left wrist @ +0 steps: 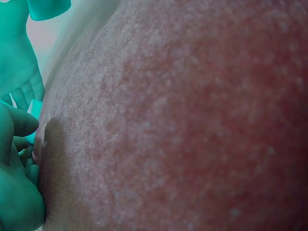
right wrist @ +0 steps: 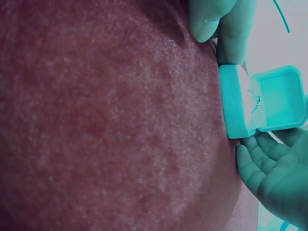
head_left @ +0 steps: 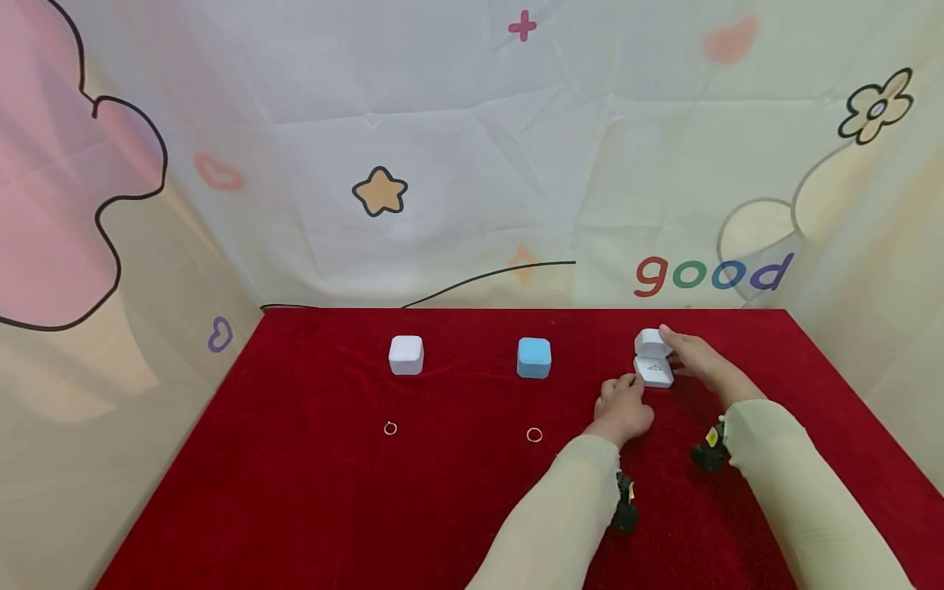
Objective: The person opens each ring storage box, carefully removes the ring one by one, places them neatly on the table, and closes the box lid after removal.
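A white ring box stands with its lid raised, and a ring sits in its cushion. My right hand grips the box at its right side, thumb on the top edge of the lid and fingers around the side. From the near left, my left hand touches the base with a fingertip. In the right wrist view that finger lies against the side of the base, with the thumb apart from it. The left wrist view shows the left hand low at its edge and only a sliver of the box.
On the red cloth, a closed white box stands to the left and a closed blue box in the middle. A small ring lies in front of the white box, and a gold ring before the blue one. A printed curtain hangs behind.
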{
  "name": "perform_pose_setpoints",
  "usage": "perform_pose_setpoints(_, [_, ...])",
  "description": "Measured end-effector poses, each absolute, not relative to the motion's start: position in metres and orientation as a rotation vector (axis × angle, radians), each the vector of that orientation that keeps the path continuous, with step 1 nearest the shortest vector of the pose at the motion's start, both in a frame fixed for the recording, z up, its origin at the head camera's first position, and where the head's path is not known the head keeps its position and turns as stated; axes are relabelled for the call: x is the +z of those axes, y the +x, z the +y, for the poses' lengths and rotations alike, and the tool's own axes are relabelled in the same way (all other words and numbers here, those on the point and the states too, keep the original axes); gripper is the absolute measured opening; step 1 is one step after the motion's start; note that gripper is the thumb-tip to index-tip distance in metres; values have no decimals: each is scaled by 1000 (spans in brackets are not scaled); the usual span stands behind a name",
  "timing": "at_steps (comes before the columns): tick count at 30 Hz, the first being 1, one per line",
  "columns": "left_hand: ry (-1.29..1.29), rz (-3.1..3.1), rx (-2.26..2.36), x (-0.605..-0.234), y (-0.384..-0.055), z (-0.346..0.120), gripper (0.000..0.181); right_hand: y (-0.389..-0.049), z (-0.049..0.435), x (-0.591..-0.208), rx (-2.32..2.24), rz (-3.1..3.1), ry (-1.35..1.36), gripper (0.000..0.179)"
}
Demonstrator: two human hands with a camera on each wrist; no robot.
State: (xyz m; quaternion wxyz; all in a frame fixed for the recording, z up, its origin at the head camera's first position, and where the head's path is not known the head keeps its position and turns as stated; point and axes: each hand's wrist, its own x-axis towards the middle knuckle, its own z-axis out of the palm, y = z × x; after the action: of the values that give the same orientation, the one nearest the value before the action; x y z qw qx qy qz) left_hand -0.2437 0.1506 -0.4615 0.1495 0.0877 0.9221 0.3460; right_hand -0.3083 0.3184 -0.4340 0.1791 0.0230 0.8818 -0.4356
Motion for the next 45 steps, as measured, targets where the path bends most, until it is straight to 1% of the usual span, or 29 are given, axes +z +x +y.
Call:
perform_pose_setpoints(9, [267, 2639, 1007, -462, -243, 150, 57, -306, 317, -436, -1296, 2470, 110, 84])
perform_pose_setpoints(16, [254, 2605, 1015, -467, -250, 154, 57, -305, 319, -435, -1309, 2456, 137, 85])
perform_pose_setpoints(25, [264, 2584, 1063, -468, -252, 151, 57, -294, 333, -436, -1394, 2444, 100, 78])
perform_pose_setpoints(31, [252, 2586, 1039, -470, -254, 152, 57, -283, 337, -439, -1436, 2540, 141, 75])
perform_pose_setpoints(38, [238, 2596, 1016, -477, -260, 157, 58, -274, 335, -439, -1536, 2571, 198, 73])
perform_pose_setpoints(45, [235, 2601, 1015, -476, -261, 157, 58, -268, 329, -435, -1511, 2622, 186, 65])
